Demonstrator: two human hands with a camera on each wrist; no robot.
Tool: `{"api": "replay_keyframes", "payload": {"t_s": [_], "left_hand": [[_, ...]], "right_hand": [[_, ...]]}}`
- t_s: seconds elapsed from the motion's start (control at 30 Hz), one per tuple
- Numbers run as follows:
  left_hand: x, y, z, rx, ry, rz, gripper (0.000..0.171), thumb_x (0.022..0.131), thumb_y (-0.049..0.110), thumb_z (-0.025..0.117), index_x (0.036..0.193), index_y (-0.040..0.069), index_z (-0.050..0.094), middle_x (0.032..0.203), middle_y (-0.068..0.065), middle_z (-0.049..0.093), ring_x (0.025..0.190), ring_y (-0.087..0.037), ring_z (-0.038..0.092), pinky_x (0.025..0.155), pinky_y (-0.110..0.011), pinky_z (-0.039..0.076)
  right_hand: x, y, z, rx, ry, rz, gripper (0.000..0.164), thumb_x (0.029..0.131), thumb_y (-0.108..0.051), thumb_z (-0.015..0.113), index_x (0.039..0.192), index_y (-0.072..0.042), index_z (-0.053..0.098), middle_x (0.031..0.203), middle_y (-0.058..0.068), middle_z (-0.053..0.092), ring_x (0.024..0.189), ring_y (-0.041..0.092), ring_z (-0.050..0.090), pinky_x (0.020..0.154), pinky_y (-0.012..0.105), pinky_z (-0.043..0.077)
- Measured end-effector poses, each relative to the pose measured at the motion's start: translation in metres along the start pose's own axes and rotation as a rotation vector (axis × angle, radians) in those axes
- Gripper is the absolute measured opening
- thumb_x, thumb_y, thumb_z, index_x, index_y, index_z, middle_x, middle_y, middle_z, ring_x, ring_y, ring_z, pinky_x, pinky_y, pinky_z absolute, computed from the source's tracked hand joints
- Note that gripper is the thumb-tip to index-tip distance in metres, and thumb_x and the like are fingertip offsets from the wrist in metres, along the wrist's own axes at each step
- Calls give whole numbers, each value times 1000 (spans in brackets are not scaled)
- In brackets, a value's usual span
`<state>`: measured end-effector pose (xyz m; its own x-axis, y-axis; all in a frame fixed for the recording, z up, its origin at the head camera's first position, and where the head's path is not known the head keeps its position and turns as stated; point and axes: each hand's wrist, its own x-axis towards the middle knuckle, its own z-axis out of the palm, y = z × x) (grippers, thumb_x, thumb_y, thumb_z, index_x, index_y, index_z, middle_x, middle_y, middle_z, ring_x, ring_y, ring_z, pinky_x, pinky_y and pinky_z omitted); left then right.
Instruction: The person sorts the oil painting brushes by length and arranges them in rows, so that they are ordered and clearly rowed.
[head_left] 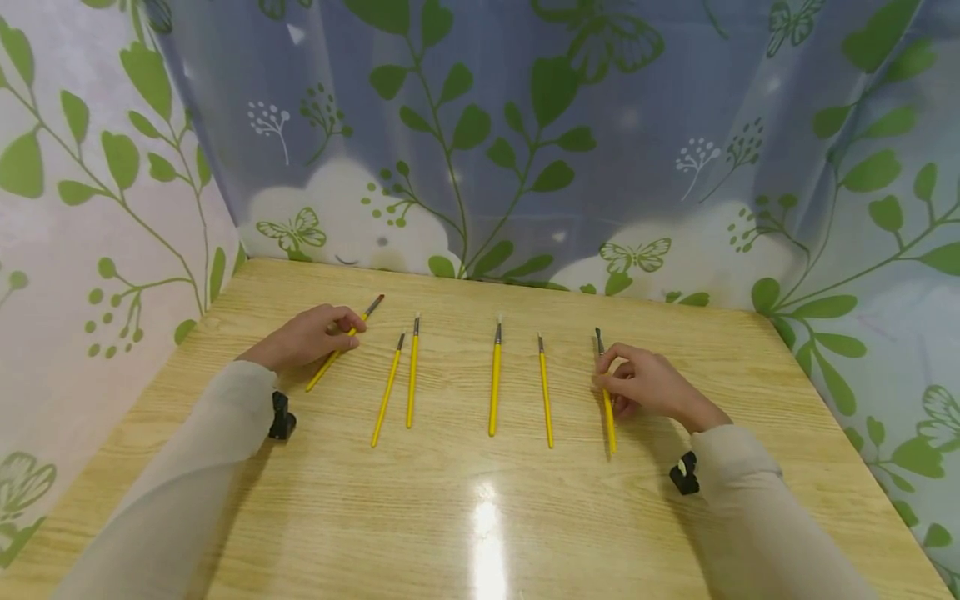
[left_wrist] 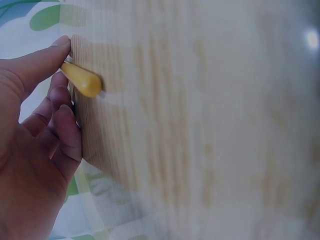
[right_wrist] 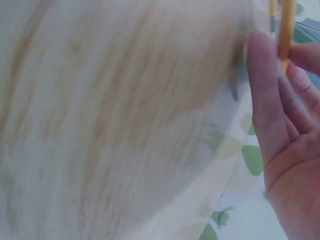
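On the left of the table, my left hand [head_left: 311,335] pinches a yellow paintbrush [head_left: 321,374] that slants with its dark bristles away from me. Its rounded handle end [left_wrist: 86,82] shows beyond the thumb in the left wrist view. My right hand [head_left: 651,385] holds another yellow paintbrush [head_left: 610,429] between thumb and fingers, bristles pointing to the back. In the right wrist view only part of that orange-looking handle [right_wrist: 286,30] appears. Nearest the left hand lie a short thin paintbrush [head_left: 387,392] and a light-tipped one [head_left: 413,375]. A slim paintbrush [head_left: 546,396] lies beside the right hand.
A thicker paintbrush [head_left: 495,383] lies near the middle of the wooden table [head_left: 360,517]. Patterned leaf-and-butterfly cloth [head_left: 480,167] borders the back and both sides. Light glares off the tabletop at the front.
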<state>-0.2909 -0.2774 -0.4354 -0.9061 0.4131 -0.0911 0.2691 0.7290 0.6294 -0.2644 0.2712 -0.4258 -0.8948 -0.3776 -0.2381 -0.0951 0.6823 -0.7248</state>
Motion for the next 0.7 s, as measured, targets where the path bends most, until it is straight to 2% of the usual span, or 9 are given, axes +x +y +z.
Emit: {"api": "replay_keyframes", "payload": {"t_s": [0.13, 0.23, 0.37, 0.5, 0.7], "left_hand": [[-1, 2, 0, 4, -1, 9, 30, 111, 15, 66, 137, -1, 67, 129, -23, 67, 120, -38, 64, 103, -61, 51], [-1, 3, 1, 4, 1, 11, 30, 111, 14, 65, 137, -1, 67, 128, -23, 68, 119, -38, 64, 103, -61, 51], [-1, 3, 1, -2, 2, 6, 30, 111, 14, 65, 137, -1, 67, 128, -23, 67, 119, -38, 63, 103, -60, 51], [0, 2, 1, -2, 1, 2, 30, 111, 14, 65, 137, -1, 67, 128, -23, 67, 120, -38, 63, 103, -60, 51], [0, 1, 1, -1, 3, 4, 30, 111, 15, 66, 137, 0, 67, 128, -22, 67, 119, -37, 63, 103, -60, 51]], "right_hand": [[-2, 1, -2, 97, -30, 2, 27, 111, -17, 65, 129, 1, 58, 106, 21, 73, 73, 29, 73, 66, 43, 65], [-5, 2, -3, 176, -54, 6, 26, 113, -14, 60, 133, 3, 54, 123, 28, 65, 73, 31, 73, 67, 44, 64], [-7, 4, -3, 246, -79, 10, 31, 115, -13, 56, 141, 3, 50, 134, 32, 54, 78, 32, 72, 71, 47, 66], [-8, 6, -1, 258, -76, -9, 36, 116, -13, 55, 148, 2, 49, 135, 31, 49, 82, 31, 72, 75, 48, 67], [-8, 5, 1, 204, -22, -19, 39, 114, -18, 60, 150, -2, 53, 137, 28, 50, 84, 29, 75, 72, 46, 67]]}}
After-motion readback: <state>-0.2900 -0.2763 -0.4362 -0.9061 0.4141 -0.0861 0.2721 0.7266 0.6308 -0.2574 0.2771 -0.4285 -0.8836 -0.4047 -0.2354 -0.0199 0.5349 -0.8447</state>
